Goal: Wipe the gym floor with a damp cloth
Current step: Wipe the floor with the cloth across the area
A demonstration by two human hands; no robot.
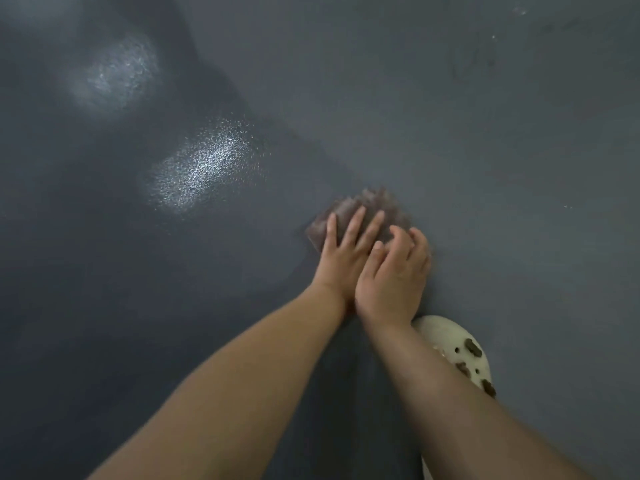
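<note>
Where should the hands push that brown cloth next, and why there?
Probably toward the right side. Both hands, the left hand with straight fingers and the right hand overlapping it, press the cloth flat on the floor. The floor to the left looks darker and glossy with bright reflections, as if already wet; the floor to the right looks duller, with faint smudges.

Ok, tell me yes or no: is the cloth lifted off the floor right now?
No: the brown cloth lies flat on the grey floor, pressed down by the left hand and the right hand.
</note>
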